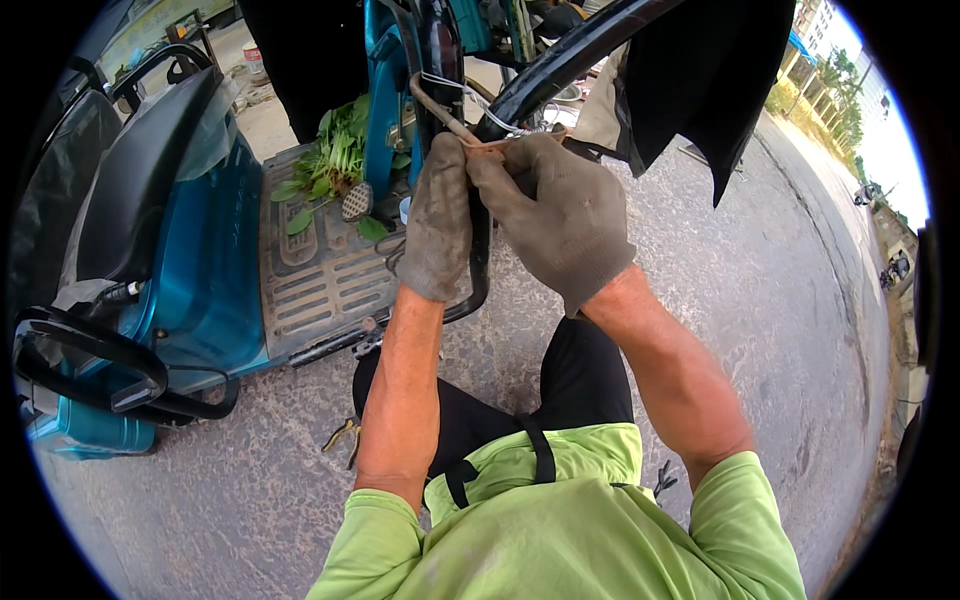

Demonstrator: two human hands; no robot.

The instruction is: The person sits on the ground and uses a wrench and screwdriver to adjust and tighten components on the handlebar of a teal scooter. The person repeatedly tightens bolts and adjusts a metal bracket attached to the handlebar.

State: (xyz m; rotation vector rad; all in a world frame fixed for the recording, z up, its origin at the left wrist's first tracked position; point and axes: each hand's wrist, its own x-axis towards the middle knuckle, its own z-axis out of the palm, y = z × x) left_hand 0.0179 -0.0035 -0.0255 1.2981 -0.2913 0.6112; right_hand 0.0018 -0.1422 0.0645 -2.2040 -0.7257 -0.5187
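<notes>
My left hand (436, 220) and my right hand (560, 212), both in dirty brown-grey gloves, meet at the front frame of a teal vehicle. Their fingers are closed on a thin orange strip (480, 147) beside a beige bent tube or hose (432, 107). Just above runs a thick black curved tube (550, 70), with white wire (478, 100) looped by it. What exactly lies under my fingertips is partly hidden.
Leafy greens (330, 165) and a patterned metal piece (357, 202) rest on the footboard (320, 270). At left stands the teal seat box (205, 250) with a black rail. Yellow-handled pliers (343, 433) lie on the pavement (730, 300). A black flap (700, 90) hangs at upper right.
</notes>
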